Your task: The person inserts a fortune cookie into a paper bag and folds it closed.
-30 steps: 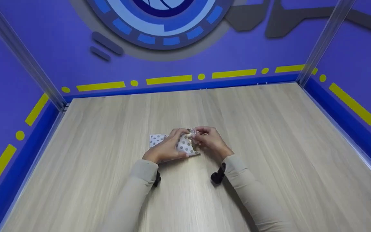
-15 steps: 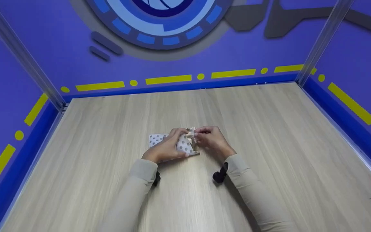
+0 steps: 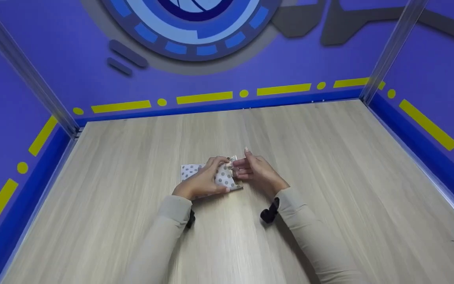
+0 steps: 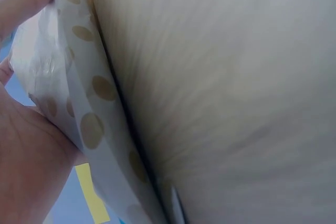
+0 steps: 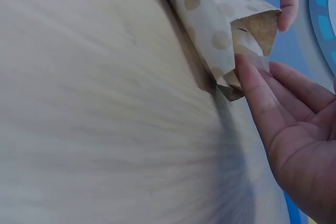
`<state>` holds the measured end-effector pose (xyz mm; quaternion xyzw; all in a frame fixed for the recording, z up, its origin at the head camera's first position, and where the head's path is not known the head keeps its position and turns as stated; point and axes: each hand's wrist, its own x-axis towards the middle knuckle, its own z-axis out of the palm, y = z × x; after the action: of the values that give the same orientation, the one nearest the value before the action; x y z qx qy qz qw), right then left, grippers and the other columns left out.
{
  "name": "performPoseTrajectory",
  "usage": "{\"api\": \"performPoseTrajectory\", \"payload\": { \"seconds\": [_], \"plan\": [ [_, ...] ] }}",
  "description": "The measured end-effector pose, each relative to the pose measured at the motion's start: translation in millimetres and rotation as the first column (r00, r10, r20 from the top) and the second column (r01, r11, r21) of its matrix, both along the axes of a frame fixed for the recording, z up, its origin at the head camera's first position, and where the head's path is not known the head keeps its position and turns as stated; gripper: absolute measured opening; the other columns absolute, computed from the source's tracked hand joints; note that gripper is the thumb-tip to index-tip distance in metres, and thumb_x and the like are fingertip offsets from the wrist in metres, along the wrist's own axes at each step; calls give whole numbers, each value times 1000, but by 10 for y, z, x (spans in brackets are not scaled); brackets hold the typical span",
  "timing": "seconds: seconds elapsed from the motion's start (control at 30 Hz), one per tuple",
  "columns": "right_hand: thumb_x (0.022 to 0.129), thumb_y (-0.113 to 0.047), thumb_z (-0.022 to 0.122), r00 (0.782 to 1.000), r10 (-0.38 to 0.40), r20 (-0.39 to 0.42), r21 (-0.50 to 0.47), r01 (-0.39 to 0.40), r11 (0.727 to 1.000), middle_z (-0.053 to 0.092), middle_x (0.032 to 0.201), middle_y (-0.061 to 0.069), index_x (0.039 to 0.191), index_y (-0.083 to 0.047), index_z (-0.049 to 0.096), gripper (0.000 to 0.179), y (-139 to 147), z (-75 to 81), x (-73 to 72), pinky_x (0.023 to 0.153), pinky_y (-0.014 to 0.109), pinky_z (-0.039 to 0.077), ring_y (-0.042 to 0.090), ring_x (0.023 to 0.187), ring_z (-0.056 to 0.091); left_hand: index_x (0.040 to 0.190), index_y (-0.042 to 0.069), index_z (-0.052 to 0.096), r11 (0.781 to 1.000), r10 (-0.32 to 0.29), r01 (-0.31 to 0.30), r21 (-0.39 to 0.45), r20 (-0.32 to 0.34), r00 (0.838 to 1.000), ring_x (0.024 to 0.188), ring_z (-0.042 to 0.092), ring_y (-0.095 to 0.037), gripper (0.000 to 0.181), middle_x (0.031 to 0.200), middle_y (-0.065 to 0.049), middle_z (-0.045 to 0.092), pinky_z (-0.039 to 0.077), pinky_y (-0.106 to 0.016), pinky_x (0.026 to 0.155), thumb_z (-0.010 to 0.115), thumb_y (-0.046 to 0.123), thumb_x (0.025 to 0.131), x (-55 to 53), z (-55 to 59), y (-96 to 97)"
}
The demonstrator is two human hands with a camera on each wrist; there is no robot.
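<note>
A paper bag, white with tan-grey dots, lies on its side on the wooden table. My left hand grips it across the top, thumb on the near side and fingers on the far side. In the right wrist view the bag's mouth gapes, its brown inner face showing, with a crinkled whitish, see-through wrapper inside. Straight fingers of my right hand reach to that mouth, fingertips at the wrapper, while the thumb points up and away. The left wrist view shows the bag's dotted side near the palm.
The pale wooden table extends around the hands on every side. Blue-purple panels with yellow marks stand along the back, left and right edges. A black wrist camera sits under the right cuff.
The right hand pinched the wrapper at the bag's mouth before; now its thumb has lifted off and the fingers have straightened. The left hand has kept its grip on the bag.
</note>
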<state>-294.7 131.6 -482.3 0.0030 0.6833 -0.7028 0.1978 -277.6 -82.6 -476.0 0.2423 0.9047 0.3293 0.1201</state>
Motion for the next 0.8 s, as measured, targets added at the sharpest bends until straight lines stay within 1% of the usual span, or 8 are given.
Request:
{"api": "performPoseTrajectory", "payload": {
  "seconds": [0.2, 0.3, 0.43, 0.57, 0.6, 0.67, 0.8],
  "plan": [
    [104, -46, 28, 1000, 10, 6, -16, -10, 1000, 64, 119, 20, 122, 5, 60, 63, -20, -24, 13, 86, 31, 54, 18, 91, 69, 141, 33, 30, 1000, 4, -4, -12, -15, 1000, 132, 42, -32, 82, 149, 0, 31, 38, -49, 105, 78, 34, 75, 12, -6, 2],
    [104, -46, 28, 1000, 19, 8, -22, -19, 1000, 65, 118, 19, 122, 5, 60, 63, -25, -43, 10, 85, 31, 55, 18, 91, 69, 141, 33, 29, 1000, 1, -2, -22, -26, 1000, 132, 42, -33, 82, 149, -1, 31, 37, -51, 105, 78, 34, 75, 19, -9, 6],
    [104, -47, 27, 999, 33, 16, -40, -33, 999, 64, 120, 20, 123, 6, 59, 65, -43, -59, 9, 85, 31, 54, 17, 90, 69, 141, 32, 29, 1000, -9, 8, -27, -40, 999, 132, 42, -32, 82, 148, -1, 32, 36, -51, 105, 78, 34, 75, 29, 4, 13],
    [103, -48, 26, 999, 48, 20, -67, -46, 997, 62, 123, 23, 126, 7, 56, 67, -60, -79, 2, 87, 31, 54, 20, 96, 68, 141, 32, 28, 1000, -18, 17, -20, -43, 999, 133, 41, -29, 82, 148, 0, 32, 35, -51, 107, 78, 34, 76, 35, 19, 16],
    [103, -48, 25, 998, 55, 19, -75, -53, 996, 61, 125, 23, 127, 7, 56, 67, -63, -83, 1, 88, 32, 53, 20, 98, 68, 141, 32, 28, 1000, -21, 20, -21, -43, 999, 134, 40, -29, 83, 148, 0, 31, 32, -53, 108, 78, 34, 76, 36, 23, 16],
    [103, -49, 25, 998, 68, 19, -95, -66, 993, 59, 127, 24, 129, 8, 54, 69, -67, -93, -2, 89, 33, 53, 22, 102, 67, 143, 31, 26, 1000, -23, 22, -17, -35, 999, 135, 39, -28, 85, 150, -1, 30, 31, -52, 109, 78, 34, 76, 37, 32, 12],
    [103, -49, 23, 996, 90, 18, -120, -87, 989, 55, 132, 26, 131, 10, 51, 70, -68, -94, 1, 91, 33, 52, 23, 105, 66, 150, 26, 18, 999, 22, -21, -26, 20, 1000, 138, 35, -27, 97, 156, -4, 25, 30, -48, 112, 79, 37, 76, 42, 48, -7]
  ]
}}
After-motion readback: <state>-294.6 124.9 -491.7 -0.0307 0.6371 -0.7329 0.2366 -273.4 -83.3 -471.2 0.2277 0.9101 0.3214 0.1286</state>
